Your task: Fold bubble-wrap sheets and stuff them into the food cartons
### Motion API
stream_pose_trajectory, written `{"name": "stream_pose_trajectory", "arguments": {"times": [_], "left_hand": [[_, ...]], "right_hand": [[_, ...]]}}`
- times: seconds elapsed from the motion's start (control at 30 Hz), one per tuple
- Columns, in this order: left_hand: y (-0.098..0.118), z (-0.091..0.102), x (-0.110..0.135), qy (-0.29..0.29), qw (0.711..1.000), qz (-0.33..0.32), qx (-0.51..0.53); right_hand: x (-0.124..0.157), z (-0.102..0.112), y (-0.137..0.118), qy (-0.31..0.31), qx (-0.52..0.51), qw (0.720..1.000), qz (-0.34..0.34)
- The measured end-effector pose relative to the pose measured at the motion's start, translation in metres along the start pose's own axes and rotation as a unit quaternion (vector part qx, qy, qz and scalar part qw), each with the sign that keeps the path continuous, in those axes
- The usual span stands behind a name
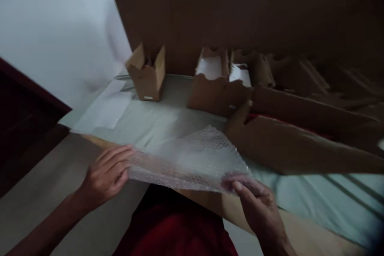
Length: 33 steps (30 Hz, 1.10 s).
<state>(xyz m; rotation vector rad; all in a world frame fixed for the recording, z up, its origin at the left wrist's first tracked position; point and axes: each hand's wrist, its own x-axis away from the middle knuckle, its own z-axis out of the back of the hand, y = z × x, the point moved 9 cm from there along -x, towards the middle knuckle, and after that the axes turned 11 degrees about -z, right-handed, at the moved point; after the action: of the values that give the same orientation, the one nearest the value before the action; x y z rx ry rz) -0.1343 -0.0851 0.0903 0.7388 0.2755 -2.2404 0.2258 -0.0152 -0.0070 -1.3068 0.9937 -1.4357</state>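
Observation:
A clear sheet of bubble wrap [186, 164] stretches between my two hands at the table's front edge. My left hand [109, 172] pinches its left end, fingers on top and thumb tucked below. At the right end my right hand [255, 198] grips it, the thumb in front and the fingers behind, seen dimly through the plastic. The sheet's far corner rises to a point over the cloth. Whether anything lies inside the wrap I cannot tell.
A pale green cloth [168, 116] covers the table. A flat clear plastic piece [102, 104] lies at its left end. Behind stands a small open cardboard box [147, 82]. Further right are several cardboard bins [207, 94] and a long open carton [300, 144] near my right hand.

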Motion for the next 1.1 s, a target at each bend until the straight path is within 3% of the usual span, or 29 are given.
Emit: {"name": "stream_pose_trajectory", "arguments": {"times": [0.07,0.17,0.3,0.4,0.5,0.57,0.67,0.77,0.83,0.87,0.9,0.97,1.1], "left_hand": [[0.003,-0.003,0.000,0.008,1.000,-0.016,-0.006],[0.028,-0.041,-0.005,-0.019,0.996,-0.064,0.055],[0.054,-0.089,-0.014,-0.067,0.987,-0.097,0.111],[0.052,-0.095,-0.021,-0.103,0.980,-0.078,0.152],[0.036,-0.078,-0.033,-0.123,0.976,-0.051,0.171],[0.025,-0.065,-0.046,-0.113,0.976,-0.032,0.183],[0.023,-0.074,-0.073,-0.108,0.979,-0.017,0.174],[0.047,-0.125,-0.092,-0.187,0.972,-0.059,0.131],[0.058,-0.165,-0.090,-0.256,0.956,-0.081,0.116],[0.058,-0.180,-0.084,-0.283,0.949,-0.085,0.110],[0.054,-0.189,-0.076,-0.303,0.944,-0.084,0.103],[0.032,-0.192,-0.056,-0.320,0.941,-0.067,0.084],[-0.036,-0.149,-0.021,-0.278,0.959,0.059,0.001]], "right_hand": [[0.032,0.023,0.020,0.057,0.026,0.998,-0.010],[0.067,0.052,0.044,0.151,0.065,0.985,-0.043],[0.088,0.077,0.058,0.163,0.088,0.977,-0.107],[0.099,0.110,0.045,0.244,0.144,0.954,-0.094],[0.109,0.130,0.012,0.345,0.259,0.902,-0.007],[0.102,0.113,-0.009,0.335,0.310,0.886,0.082],[0.077,0.050,-0.030,0.239,0.358,0.877,0.214],[0.038,-0.021,-0.030,0.145,0.443,0.850,0.246],[0.014,-0.049,-0.019,0.095,0.503,0.828,0.228],[0.006,-0.052,-0.011,0.077,0.529,0.817,0.216],[0.000,-0.048,-0.003,0.067,0.549,0.808,0.203],[0.000,-0.019,0.012,0.077,0.579,0.793,0.173],[0.035,0.071,0.027,0.193,0.597,0.771,0.106]]}}
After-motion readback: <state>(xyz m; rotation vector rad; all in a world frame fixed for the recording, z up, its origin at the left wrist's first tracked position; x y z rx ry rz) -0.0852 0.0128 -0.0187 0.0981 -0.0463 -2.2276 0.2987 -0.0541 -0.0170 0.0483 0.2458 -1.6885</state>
